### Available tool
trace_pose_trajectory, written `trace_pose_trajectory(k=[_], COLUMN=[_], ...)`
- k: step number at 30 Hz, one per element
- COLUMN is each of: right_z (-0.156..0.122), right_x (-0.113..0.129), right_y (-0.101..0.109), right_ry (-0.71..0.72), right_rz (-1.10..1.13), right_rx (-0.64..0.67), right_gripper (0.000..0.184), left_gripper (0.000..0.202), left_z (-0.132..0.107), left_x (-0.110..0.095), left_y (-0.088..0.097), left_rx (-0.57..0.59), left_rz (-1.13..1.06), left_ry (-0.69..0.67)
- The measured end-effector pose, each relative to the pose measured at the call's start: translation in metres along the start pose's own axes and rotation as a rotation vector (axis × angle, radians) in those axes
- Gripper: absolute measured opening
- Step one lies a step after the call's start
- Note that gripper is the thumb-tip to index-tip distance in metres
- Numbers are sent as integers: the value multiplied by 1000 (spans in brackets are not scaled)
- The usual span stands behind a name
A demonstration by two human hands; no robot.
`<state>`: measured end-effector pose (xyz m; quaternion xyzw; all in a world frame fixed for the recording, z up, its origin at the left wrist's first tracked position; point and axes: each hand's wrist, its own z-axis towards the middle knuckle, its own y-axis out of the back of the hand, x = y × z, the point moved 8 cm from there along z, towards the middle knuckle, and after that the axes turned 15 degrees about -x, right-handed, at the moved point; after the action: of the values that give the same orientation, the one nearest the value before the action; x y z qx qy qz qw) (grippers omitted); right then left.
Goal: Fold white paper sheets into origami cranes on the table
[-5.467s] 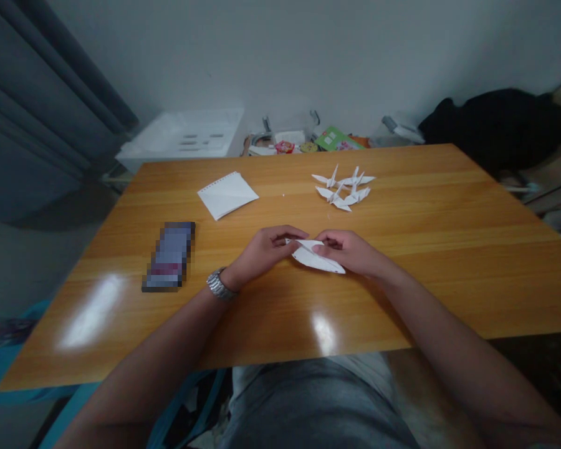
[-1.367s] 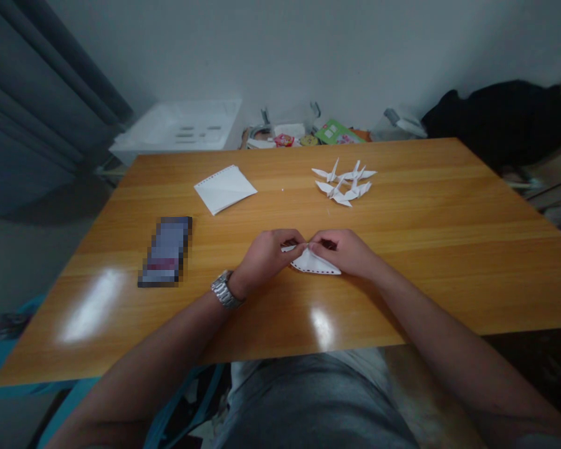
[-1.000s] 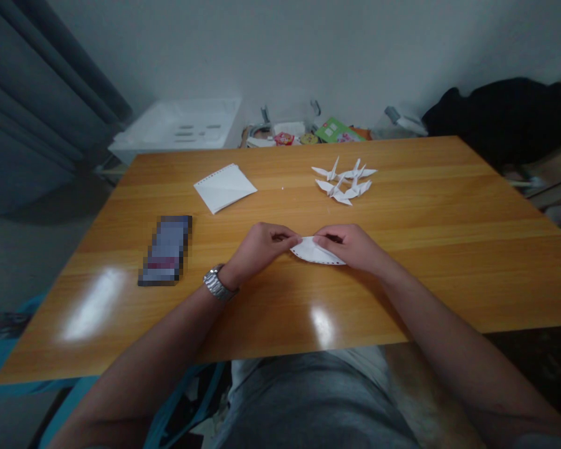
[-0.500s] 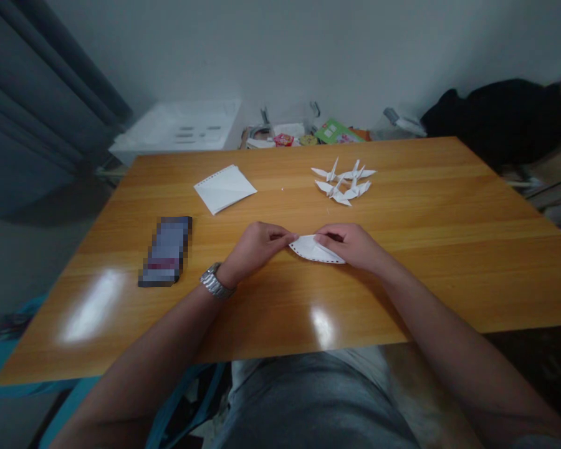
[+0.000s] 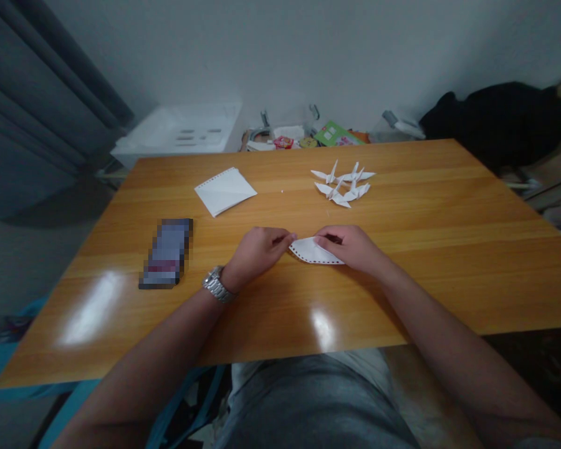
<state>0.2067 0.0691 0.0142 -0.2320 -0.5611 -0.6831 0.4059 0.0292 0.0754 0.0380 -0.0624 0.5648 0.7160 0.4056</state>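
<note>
Lower, seemingly flatter: folded paper (image 5: 314, 251)

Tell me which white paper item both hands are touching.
The flat folded piece with the punched edge, between left hand and right hand; the notepad and cranes lie untouched farther back.

Single head-mounted view, set above the near edge of the worktop (image 5: 402, 280). It faces forward and down toward the far wall (image 5: 308, 50). Left hand (image 5: 257, 249) and right hand (image 5: 350, 246) sit close, mid-frame. The lap (image 5: 308, 399) fills the bottom.
</note>
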Motion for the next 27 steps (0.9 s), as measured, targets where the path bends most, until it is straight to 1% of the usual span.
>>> trace_pose_trajectory(k=[3,6,9,17,22,25,27], right_z=[-1,-4,-6,-6,-5,-4,-3], right_x=[4,12,17,10,5,5,5], right_y=[-3,-8,-11,-13,-6,-2,1], right_ry=[13,34,39,-29,-95,-89,-62], right_rz=[-34,-25,-17,40,98,42,-15], right_rx=[19,58,78,53,11,1,-7], right_gripper=[25,25,24,26,23,18,19], left_gripper=[31,26,24,18,20,23,25], left_z=[-1,-4,-5,-3,-2,-2,-3], left_x=[-6,-12,-14,-10,-1,3,4], left_y=[-2,-9,-14,-11,-12,-12,-12], left_rx=[-45,-8,24,19,5,-8,-9], left_rz=[-47,-99,-106,-147,-157,-157,-156], left_ry=[-20,-36,-38,15,85,99,100])
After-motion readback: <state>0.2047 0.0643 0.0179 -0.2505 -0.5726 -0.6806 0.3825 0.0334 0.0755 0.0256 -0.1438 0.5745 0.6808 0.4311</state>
